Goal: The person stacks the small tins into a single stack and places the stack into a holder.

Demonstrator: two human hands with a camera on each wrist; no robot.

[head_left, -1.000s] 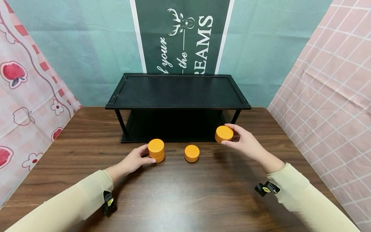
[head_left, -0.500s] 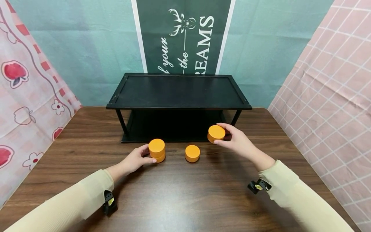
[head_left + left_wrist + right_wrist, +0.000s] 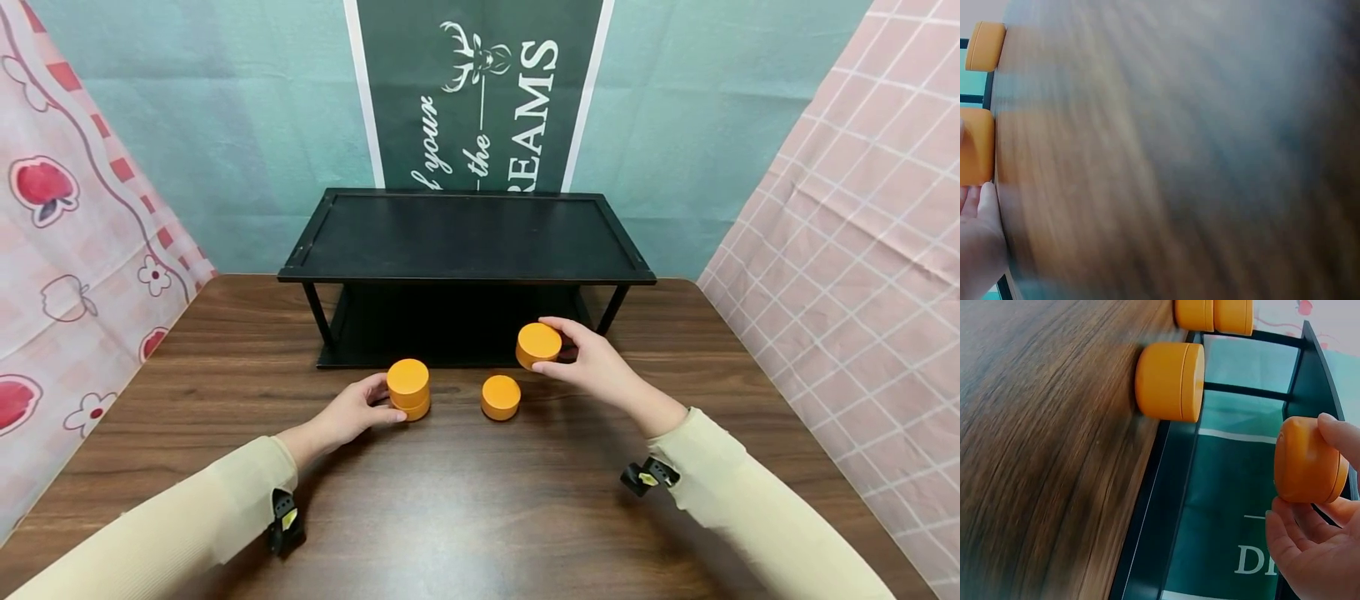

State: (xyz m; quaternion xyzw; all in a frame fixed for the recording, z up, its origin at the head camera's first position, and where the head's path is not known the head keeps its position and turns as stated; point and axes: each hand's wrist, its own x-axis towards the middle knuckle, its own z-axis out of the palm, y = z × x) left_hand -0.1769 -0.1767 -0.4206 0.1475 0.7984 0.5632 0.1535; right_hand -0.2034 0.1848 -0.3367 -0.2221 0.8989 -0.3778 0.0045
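Observation:
My right hand (image 3: 592, 364) holds an orange round tin (image 3: 538, 342) up off the table, thumb on one side and fingers on the other. The right wrist view shows a lid seam around this held tin (image 3: 1304, 459). A single orange tin (image 3: 501, 397) stands on the table, a little left of and below the raised one. Further left, two more tins are stacked, an upper tin (image 3: 408, 379) on a lower tin (image 3: 414, 412). My left hand (image 3: 351, 415) grips this stack from its left side, the thumb in front and the fingers partly hidden behind.
Behind the tins stands a low black two-tier rack (image 3: 465, 237) on the brown wooden table (image 3: 480, 508). Its front lower edge lies close behind the tins. Cloth hangs along the back (image 3: 712, 108) and both sides, with a pink checked one (image 3: 862, 275) at right.
My right hand has moved left with its tin, from near the rack's right post to just right of the single tin. The left hand and the stack have stayed put.

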